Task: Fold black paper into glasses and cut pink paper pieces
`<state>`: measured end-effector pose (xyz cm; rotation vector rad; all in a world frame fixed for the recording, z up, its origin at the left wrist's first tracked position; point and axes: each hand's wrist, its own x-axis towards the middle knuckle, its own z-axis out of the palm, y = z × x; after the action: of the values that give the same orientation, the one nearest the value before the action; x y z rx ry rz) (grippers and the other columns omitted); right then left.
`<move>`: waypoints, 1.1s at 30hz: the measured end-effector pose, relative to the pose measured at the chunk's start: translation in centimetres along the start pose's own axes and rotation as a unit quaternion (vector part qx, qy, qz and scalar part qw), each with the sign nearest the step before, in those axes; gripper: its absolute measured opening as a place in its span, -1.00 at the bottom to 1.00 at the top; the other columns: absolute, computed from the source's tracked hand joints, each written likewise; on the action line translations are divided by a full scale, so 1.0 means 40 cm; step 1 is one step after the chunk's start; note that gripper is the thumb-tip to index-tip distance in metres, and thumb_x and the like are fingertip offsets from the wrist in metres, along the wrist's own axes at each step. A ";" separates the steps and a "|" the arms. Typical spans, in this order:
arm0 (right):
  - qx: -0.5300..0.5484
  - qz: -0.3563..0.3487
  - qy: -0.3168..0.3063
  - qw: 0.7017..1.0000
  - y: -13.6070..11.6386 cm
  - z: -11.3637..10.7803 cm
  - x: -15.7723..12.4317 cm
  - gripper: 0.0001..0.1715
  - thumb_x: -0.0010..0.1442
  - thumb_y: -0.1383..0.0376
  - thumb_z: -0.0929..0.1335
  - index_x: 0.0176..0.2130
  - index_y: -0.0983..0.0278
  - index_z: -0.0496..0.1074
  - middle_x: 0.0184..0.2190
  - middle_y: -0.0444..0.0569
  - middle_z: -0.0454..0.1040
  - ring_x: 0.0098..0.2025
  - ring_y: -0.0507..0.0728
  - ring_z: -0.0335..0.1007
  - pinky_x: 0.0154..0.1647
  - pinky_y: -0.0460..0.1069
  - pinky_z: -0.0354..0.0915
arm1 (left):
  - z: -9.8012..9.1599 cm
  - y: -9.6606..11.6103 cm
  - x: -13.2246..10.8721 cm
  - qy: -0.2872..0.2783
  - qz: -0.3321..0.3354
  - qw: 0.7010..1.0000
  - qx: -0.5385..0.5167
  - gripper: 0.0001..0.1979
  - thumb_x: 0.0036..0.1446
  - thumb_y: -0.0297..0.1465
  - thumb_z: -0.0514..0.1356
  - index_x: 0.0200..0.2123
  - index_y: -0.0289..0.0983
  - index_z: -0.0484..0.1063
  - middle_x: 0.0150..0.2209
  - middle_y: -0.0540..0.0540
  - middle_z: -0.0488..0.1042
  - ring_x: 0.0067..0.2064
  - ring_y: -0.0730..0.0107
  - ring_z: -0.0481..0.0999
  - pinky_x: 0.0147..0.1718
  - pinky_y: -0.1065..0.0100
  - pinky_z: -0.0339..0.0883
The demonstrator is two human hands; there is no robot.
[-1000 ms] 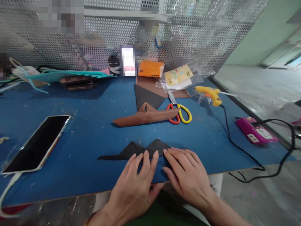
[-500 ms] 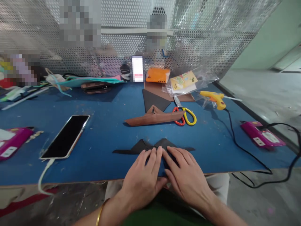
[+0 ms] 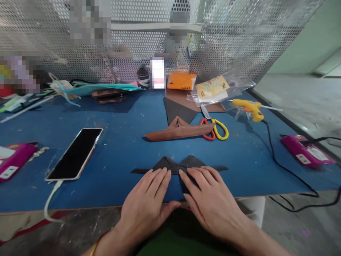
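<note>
A folded piece of black paper (image 3: 174, 168) lies flat near the table's front edge, with two peaks and a thin strip sticking out at each side. My left hand (image 3: 147, 195) rests on its left part, fingers stretched out flat. On the right part lies my right hand (image 3: 206, 192), its fingers also extended and slightly apart. Part of the paper is hidden beneath both hands. Beyond them sits a brown folded paper boat-like shape (image 3: 178, 132). Scissors (image 3: 214, 128) with one red and one yellow handle lie partly under its right end.
Black paper (image 3: 179, 111) and brown card lie behind. A yellow glue gun (image 3: 249, 106) and a magenta power socket (image 3: 306, 151) are on the right, their black cords trailing. A phone (image 3: 77, 153) with a white cable lies left. A perforated metal panel (image 3: 128, 42) stands at the back.
My left hand has slid left along the black paper, away from my right hand, uncovering its middle. My right hand stays on the right part. The view has shifted slightly.
</note>
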<state>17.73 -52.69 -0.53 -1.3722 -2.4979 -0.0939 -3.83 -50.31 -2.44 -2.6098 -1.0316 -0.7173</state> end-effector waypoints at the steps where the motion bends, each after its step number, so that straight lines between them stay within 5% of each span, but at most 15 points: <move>1: 0.008 -0.005 0.001 1.000 0.000 -0.004 0.005 -0.50 0.40 0.26 0.19 0.19 0.41 0.40 0.00 0.16 0.50 0.02 0.28 0.34 0.13 0.20 0.18 | 0.003 0.001 -0.001 0.002 -0.002 1.000 -0.002 -0.45 0.38 -0.11 0.03 0.04 -0.49 0.50 0.00 -0.26 0.60 0.02 0.09 0.55 0.05 0.14 0.39; 9: 0.005 -0.057 0.020 0.998 -0.010 -0.005 0.048 -0.61 0.34 0.40 0.21 -0.06 0.44 0.57 -0.10 0.11 0.55 -0.06 0.26 0.36 0.11 0.15 0.24 | 0.019 -0.005 0.000 0.015 0.004 1.000 -0.015 -0.50 0.38 -0.14 0.04 0.02 -0.46 0.51 -0.01 -0.21 0.61 0.00 0.12 0.54 0.08 0.13 0.32; 16: -0.026 -0.040 0.051 0.998 -0.022 0.011 0.032 -0.57 0.32 0.43 0.18 0.00 0.47 0.53 -0.12 0.14 0.57 -0.06 0.25 0.43 0.01 0.12 0.37 | 0.002 -0.007 0.001 0.011 -0.032 0.999 0.007 -0.42 0.39 -0.08 -0.05 0.01 -0.44 0.54 -0.04 -0.21 0.62 -0.03 0.07 0.52 -0.01 0.12 0.37; 27: -0.027 -0.035 0.037 0.998 -0.027 0.014 0.018 -0.56 0.30 0.43 0.20 0.07 0.52 0.46 -0.10 0.20 0.51 -0.07 0.28 0.43 -0.07 0.15 0.46 | -0.052 -0.047 -0.067 -0.006 -0.086 0.994 0.066 -0.49 0.35 -0.16 0.06 0.10 -0.46 0.49 0.07 -0.22 0.57 0.12 -0.13 0.45 0.18 -0.12 0.17; 33: -0.029 -0.041 0.062 0.997 -0.027 0.026 0.016 -0.57 0.31 0.44 0.20 0.08 0.52 0.45 -0.13 0.21 0.51 -0.08 0.28 0.42 -0.09 0.15 0.47 | -0.047 -0.059 -0.034 0.038 -0.126 0.991 0.037 -0.73 0.35 -0.43 0.09 -0.03 -0.28 0.57 -0.07 -0.15 0.62 0.08 0.07 0.50 0.16 -0.07 0.30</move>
<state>16.25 -52.54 -1.27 -1.2455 -2.4641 -0.2635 -6.99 -50.13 -1.46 -2.3939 -1.3538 -0.8096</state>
